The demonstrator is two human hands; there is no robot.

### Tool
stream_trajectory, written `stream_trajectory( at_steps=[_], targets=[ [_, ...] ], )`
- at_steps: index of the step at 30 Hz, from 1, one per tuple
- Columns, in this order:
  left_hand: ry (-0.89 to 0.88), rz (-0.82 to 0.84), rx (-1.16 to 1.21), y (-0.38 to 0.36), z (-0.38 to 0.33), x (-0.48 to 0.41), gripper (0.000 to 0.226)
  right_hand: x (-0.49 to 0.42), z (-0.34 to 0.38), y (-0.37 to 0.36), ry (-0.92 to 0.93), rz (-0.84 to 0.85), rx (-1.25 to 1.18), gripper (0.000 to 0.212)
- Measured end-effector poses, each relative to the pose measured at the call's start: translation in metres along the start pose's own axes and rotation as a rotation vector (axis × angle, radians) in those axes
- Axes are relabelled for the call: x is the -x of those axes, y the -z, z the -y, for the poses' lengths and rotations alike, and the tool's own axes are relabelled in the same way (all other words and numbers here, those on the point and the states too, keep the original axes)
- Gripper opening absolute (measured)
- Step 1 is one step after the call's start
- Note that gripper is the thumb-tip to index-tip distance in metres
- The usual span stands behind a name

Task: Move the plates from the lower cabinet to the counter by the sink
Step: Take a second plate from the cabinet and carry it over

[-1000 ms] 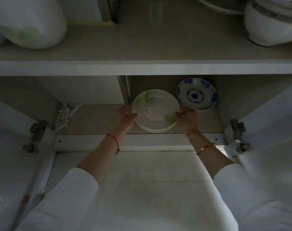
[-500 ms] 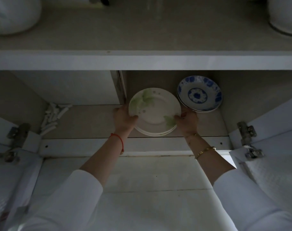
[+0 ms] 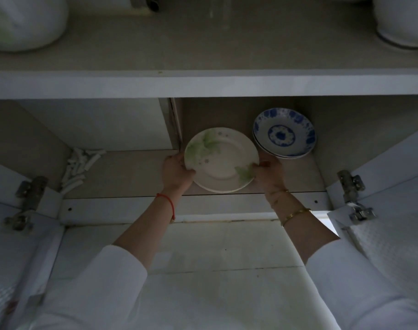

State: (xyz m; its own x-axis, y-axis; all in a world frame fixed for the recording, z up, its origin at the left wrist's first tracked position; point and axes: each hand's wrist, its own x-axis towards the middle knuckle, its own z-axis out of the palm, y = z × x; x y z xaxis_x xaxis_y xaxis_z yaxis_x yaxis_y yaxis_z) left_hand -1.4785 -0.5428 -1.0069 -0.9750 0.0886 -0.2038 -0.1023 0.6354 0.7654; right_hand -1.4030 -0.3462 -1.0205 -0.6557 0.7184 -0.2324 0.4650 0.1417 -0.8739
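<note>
Your left hand (image 3: pixel 177 171) grips the nine o'clock rim and your right hand (image 3: pixel 267 173) the three o'clock rim of a stack of green-leaf plates (image 3: pixel 221 159), centred between both hands at twelve o'clock, low over the dim lower cabinet shelf (image 3: pixel 131 172). Blue-patterned plates (image 3: pixel 284 133) sit just beside, at two o'clock. The worktop (image 3: pixel 203 44) lies overhead, and both doors stand open.

Both arms outstretched, left hand (image 3: pixel 177 171) and right hand (image 3: pixel 268 176) gripping.
</note>
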Motion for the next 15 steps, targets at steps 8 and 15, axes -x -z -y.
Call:
stream_trajectory(
  at_steps=[8,15],
  targets=[
    [0.052,0.026,0.073,0.012,-0.002,0.01,0.047,0.014,0.001,0.012,-0.032,-0.035,-0.18,0.036],
    [-0.017,0.111,0.296,0.036,-0.014,0.044,0.046,0.045,0.007,0.038,-0.057,0.152,-0.324,0.044]
  ],
)
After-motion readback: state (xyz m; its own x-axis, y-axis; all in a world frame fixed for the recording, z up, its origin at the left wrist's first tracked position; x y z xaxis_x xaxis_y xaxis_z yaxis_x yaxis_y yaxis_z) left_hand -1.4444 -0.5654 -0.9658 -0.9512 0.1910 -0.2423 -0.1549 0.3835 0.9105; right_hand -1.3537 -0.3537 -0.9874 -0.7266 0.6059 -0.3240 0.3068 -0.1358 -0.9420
